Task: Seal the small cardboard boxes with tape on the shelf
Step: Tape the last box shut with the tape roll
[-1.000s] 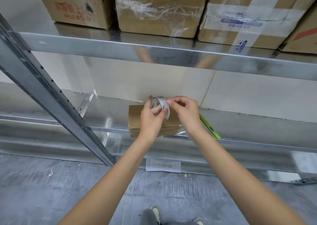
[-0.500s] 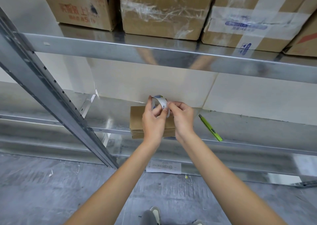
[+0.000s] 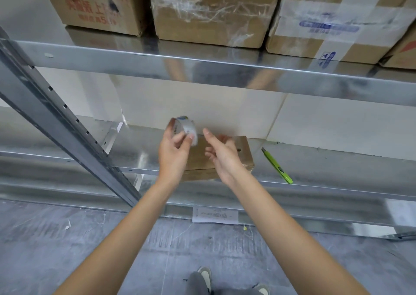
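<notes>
Steel shelf point(image 3: 144, 150) in a storeroom, with one small box point(image 3: 244, 153) lying flat on it, long axis running left to right. Left hand point(image 3: 174, 150) grips the tape roll point(image 3: 185, 128) just above the box's left end, thumb and fingers curled round it. Right hand point(image 3: 221, 157) hovers over the box's middle, fingers loosely spread, holding nothing. So I reckon the right hand is closer to grab the tape end and pull it rightward along the box. A green cutter point(image 3: 278, 166) lies just to the right.

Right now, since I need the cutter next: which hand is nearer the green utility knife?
Right. The right hand hovers above the small box, left of the green utility knife; the left hand is farther left, holding the tape roll.
</notes>
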`<state>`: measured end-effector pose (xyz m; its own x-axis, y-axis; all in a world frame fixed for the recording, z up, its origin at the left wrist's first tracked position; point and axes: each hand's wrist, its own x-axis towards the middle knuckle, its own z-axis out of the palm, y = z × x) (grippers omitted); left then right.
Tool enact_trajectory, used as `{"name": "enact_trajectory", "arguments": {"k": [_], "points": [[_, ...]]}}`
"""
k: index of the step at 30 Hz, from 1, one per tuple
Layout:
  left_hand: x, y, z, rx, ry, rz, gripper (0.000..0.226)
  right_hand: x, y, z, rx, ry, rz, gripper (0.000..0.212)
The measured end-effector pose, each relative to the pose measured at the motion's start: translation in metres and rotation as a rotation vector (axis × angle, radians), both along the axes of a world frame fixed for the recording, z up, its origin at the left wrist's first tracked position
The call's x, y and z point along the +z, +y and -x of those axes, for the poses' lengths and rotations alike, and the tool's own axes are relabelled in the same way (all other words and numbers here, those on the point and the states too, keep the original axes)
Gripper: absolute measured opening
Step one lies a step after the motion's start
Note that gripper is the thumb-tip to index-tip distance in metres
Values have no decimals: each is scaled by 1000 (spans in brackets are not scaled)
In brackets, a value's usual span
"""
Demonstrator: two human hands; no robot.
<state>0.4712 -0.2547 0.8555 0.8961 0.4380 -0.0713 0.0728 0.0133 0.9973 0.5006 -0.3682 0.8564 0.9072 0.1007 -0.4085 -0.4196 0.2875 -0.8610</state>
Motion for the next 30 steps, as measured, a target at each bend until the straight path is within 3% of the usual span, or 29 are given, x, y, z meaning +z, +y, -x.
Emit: {"name": "enact_trajectory", "arguments": {"k": [2, 4, 5, 7, 11, 15, 18, 20, 22, 25, 27, 30], "points": [[-7, 34, -4, 115, 64, -205, 50, -13, -18, 0, 42, -39, 177, 64], [-30, 73, -7, 190, 192, -538, 32, -37, -46, -1, 57, -157, 651, 73], [-45, 88, -7, 167, 253, -667, 27, -49, -60, -2, 78, -194, 877, 78], [-71, 107, -8, 60, 355, -856, 23, -71, -80, 0, 171, -186, 1063, 91], [-110, 114, -12, -71, 490, -1042, 15, -90, -87, 8, 211, -216, 1019, 94], [-137, 117, -21, -89, 485, -1032, 18, -98, -75, 13, 180, -236, 1133, 89], [-140, 117, -23, -57, 383, -972, 29, -99, -75, 16, 235, -261, 1215, 91], [-122, 106, -24, 39, 271, -908, 43, -93, -82, 11, 217, -312, 1261, 79], [-96, 82, -27, 56, 66, -985, 52, -84, -89, -5, 194, -452, 1313, 65], [-74, 31, -37, -253, -125, -1238, 56, -72, -86, -42, 303, -574, 1365, 56], [-82, 4, -43, -435, -85, -1338, 59, -69, -74, -64, 421, -586, 1383, 56], [-104, -8, -44, -538, 8, -1393, 61, -78, -61, -80, 586, -559, 1449, 60]]}}
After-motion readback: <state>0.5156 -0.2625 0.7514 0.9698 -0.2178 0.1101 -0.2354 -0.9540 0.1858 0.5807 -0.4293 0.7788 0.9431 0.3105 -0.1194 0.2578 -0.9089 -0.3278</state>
